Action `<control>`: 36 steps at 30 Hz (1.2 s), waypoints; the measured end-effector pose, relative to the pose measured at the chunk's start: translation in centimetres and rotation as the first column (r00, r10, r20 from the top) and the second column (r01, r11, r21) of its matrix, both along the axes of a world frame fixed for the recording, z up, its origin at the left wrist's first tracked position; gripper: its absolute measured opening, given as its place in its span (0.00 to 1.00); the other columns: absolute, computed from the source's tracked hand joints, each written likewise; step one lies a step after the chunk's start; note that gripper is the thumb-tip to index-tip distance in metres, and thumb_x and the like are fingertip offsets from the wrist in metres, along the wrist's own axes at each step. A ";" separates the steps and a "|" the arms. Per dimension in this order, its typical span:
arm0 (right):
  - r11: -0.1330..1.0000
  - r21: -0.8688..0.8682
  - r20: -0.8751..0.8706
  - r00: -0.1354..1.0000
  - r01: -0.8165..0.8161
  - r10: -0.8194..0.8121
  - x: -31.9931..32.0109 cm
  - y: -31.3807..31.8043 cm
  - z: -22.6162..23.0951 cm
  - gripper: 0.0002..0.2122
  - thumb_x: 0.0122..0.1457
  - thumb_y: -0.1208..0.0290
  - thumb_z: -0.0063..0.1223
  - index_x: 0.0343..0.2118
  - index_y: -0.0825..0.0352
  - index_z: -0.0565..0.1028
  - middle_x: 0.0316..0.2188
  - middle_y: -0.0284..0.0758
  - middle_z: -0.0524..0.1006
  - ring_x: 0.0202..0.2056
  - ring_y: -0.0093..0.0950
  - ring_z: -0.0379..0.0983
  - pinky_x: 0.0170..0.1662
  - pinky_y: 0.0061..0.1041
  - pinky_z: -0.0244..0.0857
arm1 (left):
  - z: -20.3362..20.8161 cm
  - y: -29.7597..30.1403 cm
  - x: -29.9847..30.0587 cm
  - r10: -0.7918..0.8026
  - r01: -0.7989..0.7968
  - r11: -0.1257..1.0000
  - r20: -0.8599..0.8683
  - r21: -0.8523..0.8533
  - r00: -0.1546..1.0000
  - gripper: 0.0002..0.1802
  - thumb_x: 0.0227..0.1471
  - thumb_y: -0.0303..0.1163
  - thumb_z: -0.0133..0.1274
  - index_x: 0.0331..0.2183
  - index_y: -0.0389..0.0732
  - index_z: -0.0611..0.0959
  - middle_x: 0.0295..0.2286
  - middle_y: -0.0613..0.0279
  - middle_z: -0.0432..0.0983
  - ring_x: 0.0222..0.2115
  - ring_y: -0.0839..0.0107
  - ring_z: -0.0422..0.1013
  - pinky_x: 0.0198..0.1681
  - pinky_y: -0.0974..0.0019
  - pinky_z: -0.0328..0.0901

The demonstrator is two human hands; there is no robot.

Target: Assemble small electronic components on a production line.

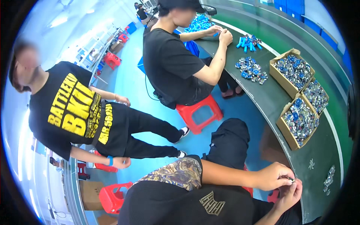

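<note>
Silvery little part [291, 180] is sitting pinched between both hands, my left hand [273, 175] gripping above, right hand [288, 195] pinching below.

Workbench surroundings, seen from above.
Three open cardboard boxes [282, 80] of small blue-and-silver parts stand side by side on a dark green workbench [318, 157]; loose heaps of the same parts [251, 70] and blue cylinders [248, 41] lie farther along it. A person in a black shirt [170, 63] sits on a red plastic stool [198, 112]; another in a printed black shirt [67, 108] stands on the blue floor [131, 86].
</note>
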State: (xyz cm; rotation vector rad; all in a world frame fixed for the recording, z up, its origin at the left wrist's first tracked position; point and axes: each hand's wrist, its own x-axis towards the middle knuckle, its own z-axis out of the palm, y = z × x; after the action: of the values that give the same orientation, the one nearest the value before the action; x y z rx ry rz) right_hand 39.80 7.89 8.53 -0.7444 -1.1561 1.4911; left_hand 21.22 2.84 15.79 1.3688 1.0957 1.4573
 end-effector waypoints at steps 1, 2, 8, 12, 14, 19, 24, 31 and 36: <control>0.999 0.037 0.053 0.999 -0.002 0.000 -0.4 0.3 0.0 0.07 0.64 0.71 0.47 0.36 0.71 0.70 0.41 0.33 0.69 0.39 0.24 0.70 0.40 0.21 0.69 | 0.0 0.5 -0.5 -0.008 0.008 1.000 -0.002 0.003 1.000 0.10 0.49 0.30 0.57 0.32 0.32 0.81 0.28 0.50 0.79 0.30 0.57 0.76 0.32 0.61 0.68; 0.997 0.074 0.107 0.994 -0.004 -0.004 -0.7 0.6 0.1 0.08 0.64 0.70 0.47 0.36 0.71 0.71 0.41 0.34 0.69 0.39 0.24 0.70 0.39 0.21 0.69 | 0.0 1.0 -1.0 -0.020 0.020 1.000 -0.017 0.015 1.000 0.10 0.49 0.30 0.57 0.32 0.32 0.81 0.28 0.50 0.78 0.30 0.57 0.76 0.33 0.61 0.68; 0.994 0.074 0.219 0.971 0.079 -0.093 -2.9 -0.6 1.2 0.09 0.64 0.69 0.48 0.36 0.72 0.71 0.39 0.34 0.71 0.35 0.21 0.70 0.37 0.18 0.67 | -0.3 1.5 -2.2 -0.054 0.055 0.998 -0.014 0.034 0.998 0.11 0.49 0.29 0.56 0.33 0.31 0.80 0.29 0.49 0.79 0.31 0.59 0.76 0.35 0.63 0.69; 0.957 0.114 0.282 0.914 0.268 -0.290 -4.7 -1.8 -0.7 0.09 0.65 0.68 0.47 0.37 0.71 0.72 0.32 0.31 0.73 0.29 0.16 0.67 0.31 0.13 0.62 | -0.9 1.3 -2.2 -0.073 0.118 0.972 0.217 -0.202 0.973 0.10 0.52 0.27 0.56 0.36 0.30 0.80 0.31 0.54 0.80 0.33 0.74 0.75 0.38 0.69 0.69; 0.931 0.092 0.239 0.900 0.353 -0.364 -5.9 -3.4 0.2 0.07 0.64 0.71 0.47 0.36 0.70 0.73 0.31 0.31 0.73 0.31 0.17 0.68 0.34 0.16 0.63 | -0.8 1.1 -2.1 -0.086 0.135 0.952 0.183 -0.274 0.979 0.11 0.53 0.28 0.55 0.37 0.30 0.80 0.32 0.56 0.80 0.34 0.76 0.74 0.38 0.70 0.69; 0.943 0.232 0.458 0.829 0.238 -0.322 -4.1 -2.4 4.4 0.03 0.55 0.79 0.54 0.28 0.74 0.75 0.32 0.37 0.75 0.35 0.25 0.71 0.41 0.22 0.65 | -0.9 2.0 -2.2 -0.257 0.407 0.821 0.376 -0.401 0.890 0.10 0.57 0.27 0.52 0.40 0.32 0.77 0.35 0.55 0.78 0.36 0.73 0.75 0.41 0.70 0.70; 0.938 0.343 0.579 0.775 0.049 -0.252 -1.5 -0.9 5.6 0.06 0.54 0.74 0.56 0.34 0.68 0.80 0.32 0.40 0.79 0.35 0.33 0.76 0.39 0.28 0.69 | -1.8 2.2 -1.1 -0.285 0.456 0.728 0.379 -0.512 0.880 0.11 0.57 0.30 0.53 0.41 0.36 0.76 0.36 0.57 0.78 0.36 0.72 0.76 0.38 0.70 0.71; 0.962 0.237 0.482 0.876 -0.138 0.007 0.8 -2.0 0.5 0.06 0.58 0.73 0.48 0.29 0.69 0.71 0.26 0.40 0.75 0.29 0.36 0.73 0.34 0.32 0.65 | -3.9 2.4 1.7 -0.126 0.265 0.817 0.291 -0.513 0.949 0.07 0.52 0.27 0.56 0.34 0.35 0.80 0.29 0.62 0.77 0.27 0.77 0.71 0.30 0.74 0.66; 0.981 0.092 0.411 0.904 -0.173 0.121 1.3 -2.5 1.1 0.06 0.59 0.74 0.47 0.28 0.69 0.72 0.24 0.37 0.76 0.27 0.27 0.73 0.31 0.28 0.65 | -4.1 2.0 2.1 -0.094 0.319 0.771 0.396 -0.552 0.913 0.06 0.52 0.25 0.56 0.34 0.34 0.80 0.28 0.61 0.79 0.27 0.76 0.73 0.32 0.73 0.67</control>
State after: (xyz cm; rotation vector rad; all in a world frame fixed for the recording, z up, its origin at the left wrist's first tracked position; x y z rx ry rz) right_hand 41.14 5.37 9.59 -0.9217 -1.6364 1.4069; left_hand 23.32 4.88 11.71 0.7064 1.0130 0.9936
